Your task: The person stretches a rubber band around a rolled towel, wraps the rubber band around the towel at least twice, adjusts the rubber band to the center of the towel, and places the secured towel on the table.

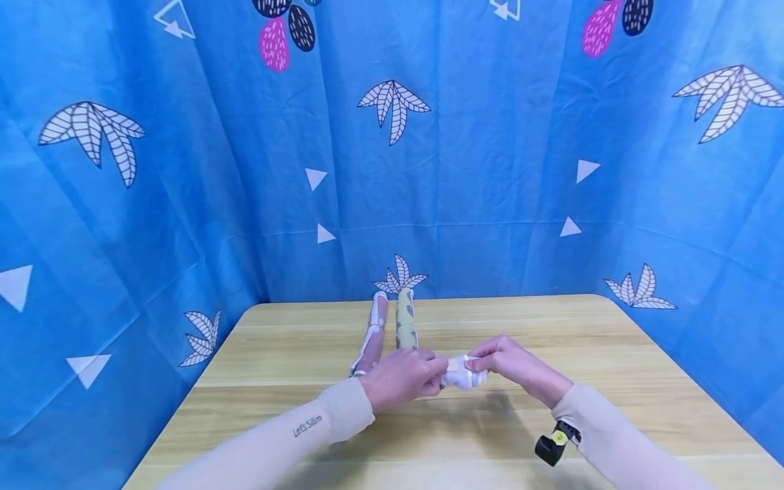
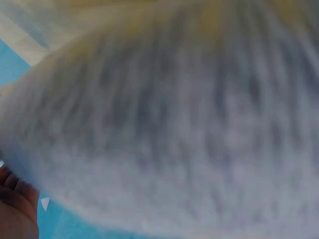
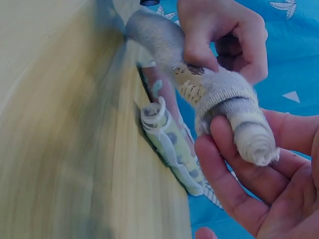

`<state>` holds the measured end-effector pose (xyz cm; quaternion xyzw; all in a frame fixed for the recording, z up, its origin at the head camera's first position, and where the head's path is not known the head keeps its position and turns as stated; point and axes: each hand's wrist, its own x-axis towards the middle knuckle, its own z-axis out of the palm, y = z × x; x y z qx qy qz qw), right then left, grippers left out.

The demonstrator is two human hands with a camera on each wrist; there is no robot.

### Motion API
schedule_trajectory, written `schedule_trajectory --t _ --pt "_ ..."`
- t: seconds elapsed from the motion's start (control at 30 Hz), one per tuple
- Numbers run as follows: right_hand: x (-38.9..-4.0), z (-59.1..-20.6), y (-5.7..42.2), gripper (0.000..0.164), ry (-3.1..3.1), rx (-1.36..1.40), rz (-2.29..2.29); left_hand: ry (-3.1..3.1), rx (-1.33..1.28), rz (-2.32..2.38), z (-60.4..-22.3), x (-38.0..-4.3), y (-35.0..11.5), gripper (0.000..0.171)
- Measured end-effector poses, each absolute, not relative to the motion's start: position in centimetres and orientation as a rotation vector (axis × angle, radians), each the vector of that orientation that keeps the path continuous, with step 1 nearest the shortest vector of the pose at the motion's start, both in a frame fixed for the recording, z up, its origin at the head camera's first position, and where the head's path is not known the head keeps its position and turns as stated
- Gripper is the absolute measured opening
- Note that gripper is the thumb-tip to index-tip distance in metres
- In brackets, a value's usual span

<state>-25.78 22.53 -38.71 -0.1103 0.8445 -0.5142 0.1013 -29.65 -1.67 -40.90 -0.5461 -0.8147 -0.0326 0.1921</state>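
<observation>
A white sock [image 1: 463,373], partly rolled with a folded ribbed cuff and a brown patch, is held above the table between both hands. My left hand [image 1: 407,376] grips its body, the thumb pressed on the knit in the right wrist view. My right hand [image 1: 505,362] holds the other end; there, the fingers [image 3: 224,127] reach in at the cuff beside the tightly rolled tip. In the left wrist view, blurred pale fabric [image 2: 164,129] covers most of the picture, and part of a hand [image 2: 19,209] shows at the lower left edge.
Two long cloth rolls lie side by side beyond my left hand on the wooden table [image 1: 294,340]: a brownish-pink roll [image 1: 373,340] and a yellow-green roll [image 1: 405,320] with grey spots. A patterned blue curtain [image 1: 478,156] hangs around the table. A black device [image 1: 551,446] is strapped at my right wrist.
</observation>
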Motion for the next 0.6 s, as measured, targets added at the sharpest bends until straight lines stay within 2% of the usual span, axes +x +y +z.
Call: schedule_trajectory --t 0.13,0.43,0.6 --pt "-25.7 -38.9 22.8 0.027 2.467 -0.259 -1.566 -2.330 -1.535 -0.217 -41.4 -29.6 -1.3 0.013" --pt "-25.7 -39.0 23.9 0.035 2.404 -0.204 -1.671 -2.186 -1.557 -0.170 -42.4 -29.5 -1.8 0.040" --pt "-25.6 -39.2 24.3 0.035 2.395 -0.226 -1.675 -2.157 -1.595 -0.172 -42.4 -29.6 -1.8 0.042"
